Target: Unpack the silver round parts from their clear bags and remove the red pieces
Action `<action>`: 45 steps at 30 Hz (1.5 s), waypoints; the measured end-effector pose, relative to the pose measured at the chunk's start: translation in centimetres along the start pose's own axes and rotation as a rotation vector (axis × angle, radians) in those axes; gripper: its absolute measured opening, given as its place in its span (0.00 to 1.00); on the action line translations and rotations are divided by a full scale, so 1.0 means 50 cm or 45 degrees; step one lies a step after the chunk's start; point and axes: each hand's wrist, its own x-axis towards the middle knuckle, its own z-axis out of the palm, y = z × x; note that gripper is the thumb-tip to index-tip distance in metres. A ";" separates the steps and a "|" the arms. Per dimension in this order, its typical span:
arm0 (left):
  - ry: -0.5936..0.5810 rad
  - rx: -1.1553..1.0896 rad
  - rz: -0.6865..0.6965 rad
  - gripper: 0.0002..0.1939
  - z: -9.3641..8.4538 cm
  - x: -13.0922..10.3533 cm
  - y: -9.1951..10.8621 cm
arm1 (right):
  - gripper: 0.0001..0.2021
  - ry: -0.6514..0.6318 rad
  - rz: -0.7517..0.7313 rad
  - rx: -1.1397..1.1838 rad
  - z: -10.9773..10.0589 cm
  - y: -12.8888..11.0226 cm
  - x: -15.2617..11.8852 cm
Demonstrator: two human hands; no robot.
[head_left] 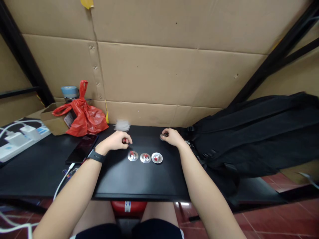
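My left hand (117,140) is curled above the black table, wearing a dark wristband. A small red object (125,140) shows between its thumb and fingers; its kind is too small to make out. My right hand (172,136) pinches a small round metallic dish (163,136) near the back of the table. In front of the hands, three shallow silver dishes lie in a row: a left one (133,156), a middle one (145,158) and a right one (157,158). Each has small red bits on it.
A clear plastic packet (122,125) lies behind my left hand. To the left are a red plastic bag (87,118), a cardboard box (53,121), a dark phone (82,149) and a white power strip (15,147). A black backpack (256,136) covers the right side.
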 end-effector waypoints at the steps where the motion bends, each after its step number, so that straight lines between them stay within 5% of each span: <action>1: -0.102 -0.058 0.051 0.14 -0.001 -0.001 0.009 | 0.09 -0.015 -0.006 -0.022 -0.001 -0.004 -0.001; 4: -0.286 -0.160 0.127 0.11 0.000 -0.002 0.032 | 0.06 -0.076 -0.017 -0.089 -0.004 -0.020 -0.008; 8: -0.331 -0.250 0.129 0.04 0.005 -0.001 0.045 | 0.10 -0.005 -0.025 -0.209 -0.003 -0.054 -0.020; 15: 0.207 -0.287 0.074 0.05 0.014 0.004 0.038 | 0.09 -0.093 -0.501 0.416 0.025 -0.163 -0.050; 19: 0.359 -0.306 0.126 0.04 0.025 0.007 0.050 | 0.16 -0.114 -0.630 0.583 0.057 -0.233 -0.069; 24: 0.468 -0.247 0.161 0.04 0.031 0.012 0.062 | 0.16 -0.032 -0.556 0.616 0.065 -0.251 -0.074; 28: 0.604 -0.135 0.090 0.07 0.038 0.017 0.052 | 0.16 0.073 -0.330 1.078 0.057 -0.238 -0.066; 35: 0.664 -0.151 0.154 0.10 0.059 0.023 0.066 | 0.24 -0.202 -0.142 1.773 0.058 -0.239 -0.073; 45: 0.583 0.147 0.057 0.07 0.072 0.020 0.054 | 0.28 -0.303 -0.119 1.705 0.068 -0.239 -0.074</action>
